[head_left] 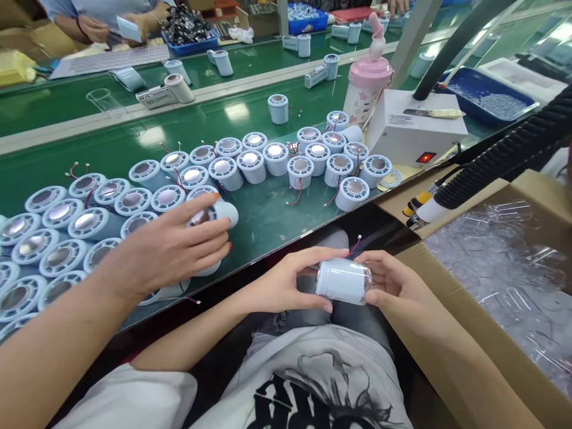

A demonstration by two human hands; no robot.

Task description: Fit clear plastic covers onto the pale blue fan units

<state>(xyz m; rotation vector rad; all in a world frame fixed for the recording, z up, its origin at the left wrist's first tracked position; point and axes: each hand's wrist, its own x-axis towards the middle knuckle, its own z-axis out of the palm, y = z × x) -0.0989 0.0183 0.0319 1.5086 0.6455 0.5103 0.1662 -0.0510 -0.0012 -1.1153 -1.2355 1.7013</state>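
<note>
Above my lap, my left hand (292, 280) grips the closed end of a light blue fan motor housing (342, 280) that lies on its side. My right hand (395, 280) has thumb and fingers on the clear plastic cup (367, 280) fitted around the housing's other end. A thin red wire with a white plug (358, 238) sticks up behind it. To the left, a co-worker's hand (179, 238) reaches across the green bench (268, 208), holding a similar light blue housing (226, 213) above the rows of upright housings (167, 198).
At right, a cardboard box (451, 298) holds many clear plastic cups (504, 268). A white device (415, 128) with a lit red switch stands on the bench beside a pink bottle (369, 83). A black hose (504, 155) crosses above the box. Another person (107, 24) works opposite.
</note>
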